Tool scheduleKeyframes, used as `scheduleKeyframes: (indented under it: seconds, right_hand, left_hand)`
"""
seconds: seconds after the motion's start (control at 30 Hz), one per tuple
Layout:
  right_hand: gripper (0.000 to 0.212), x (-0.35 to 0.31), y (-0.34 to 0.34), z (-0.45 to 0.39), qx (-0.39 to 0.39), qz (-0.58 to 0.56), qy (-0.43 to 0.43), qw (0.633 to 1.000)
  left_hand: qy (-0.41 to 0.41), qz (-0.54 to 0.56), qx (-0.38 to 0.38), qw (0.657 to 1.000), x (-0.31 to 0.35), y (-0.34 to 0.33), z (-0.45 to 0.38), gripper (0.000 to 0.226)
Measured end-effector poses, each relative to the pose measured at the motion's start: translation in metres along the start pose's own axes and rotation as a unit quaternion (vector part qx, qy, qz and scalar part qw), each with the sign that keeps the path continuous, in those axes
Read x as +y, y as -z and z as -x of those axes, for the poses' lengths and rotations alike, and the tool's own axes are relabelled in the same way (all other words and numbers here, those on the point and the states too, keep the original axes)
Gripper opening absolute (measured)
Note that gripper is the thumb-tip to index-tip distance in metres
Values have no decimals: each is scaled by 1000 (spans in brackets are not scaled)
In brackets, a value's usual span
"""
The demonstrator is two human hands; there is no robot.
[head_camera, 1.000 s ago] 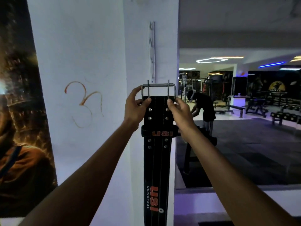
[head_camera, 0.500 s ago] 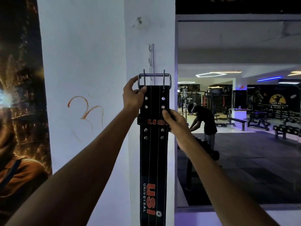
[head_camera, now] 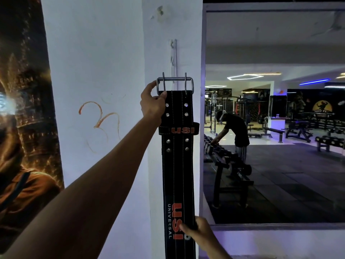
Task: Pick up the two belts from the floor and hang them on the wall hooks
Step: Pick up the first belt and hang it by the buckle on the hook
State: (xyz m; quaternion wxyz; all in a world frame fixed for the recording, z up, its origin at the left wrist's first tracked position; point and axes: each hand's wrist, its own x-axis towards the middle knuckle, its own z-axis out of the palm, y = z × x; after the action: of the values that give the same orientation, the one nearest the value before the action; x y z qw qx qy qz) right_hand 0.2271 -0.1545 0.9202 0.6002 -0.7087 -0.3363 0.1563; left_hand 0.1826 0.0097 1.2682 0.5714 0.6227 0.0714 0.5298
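Note:
A black weightlifting belt [head_camera: 177,165] with orange USI lettering hangs straight down in front of the white pillar. Its steel double-prong buckle [head_camera: 175,85] is at the top, just below a vertical metal hook rail [head_camera: 173,58] fixed to the pillar. My left hand [head_camera: 153,103] grips the belt's top left corner at the buckle. My right hand [head_camera: 197,232] pinches the belt's right edge low down by the large USI logo. Whether the buckle sits on a hook cannot be told. Only one belt is in view.
A white pillar [head_camera: 112,53] with an orange scrawl stands ahead, a dark poster [head_camera: 22,128] at its left. To the right a large mirror [head_camera: 280,128] shows the gym, a dumbbell rack [head_camera: 227,165] and a person bending over.
The belt has been raised so the buckle is nearer the hook rail. My right hand slid from the upper part of the belt down to the lower logo. My left hand stays at the buckle.

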Motion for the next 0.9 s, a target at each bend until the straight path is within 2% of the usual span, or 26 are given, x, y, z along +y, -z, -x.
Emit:
scheduleKeyframes:
  seconds: [0.1,0.23,0.3,0.37,0.47,0.57,0.63,0.73,0.9]
  right_hand:
    - [70,-36,16,-15,42,-10,26,999]
    - [23,-121,43,-47,114,-71,114,984]
    - [15,-143,49,-56,126,-85,146,978]
    - [20,-136,47,-58,121,-63,142,980]
    - [28,-85,33,-43,87,-8,72,994]
    - [14,-41,23,-21,11,27,13,1000]
    - [16,-36,28,-19,-16,33,4,999]
    - [44,-67,49,-38,-2,-5,27,1000]
    - [66,-199,86,-73,96,-127,158,975]
  left_hand:
    - [3,-5,0,1000,-4,-1,-1,47]
    - [1,-4,-7,1000,-5,-6,1,48]
    - [0,-1,-11,1000,-4,-9,3,47]
    - [-2,-1,-17,1000,-2,-11,6,47]
    - [-8,-9,-19,1000,-2,-12,8,48]
    - [-2,-10,-18,1000,-7,-10,8,49]
    - [3,-9,-15,1000,-11,-9,8,49]
    - [1,-6,-20,1000,-12,-6,7,48]
    - [-8,8,-30,999,-16,-4,4,43]
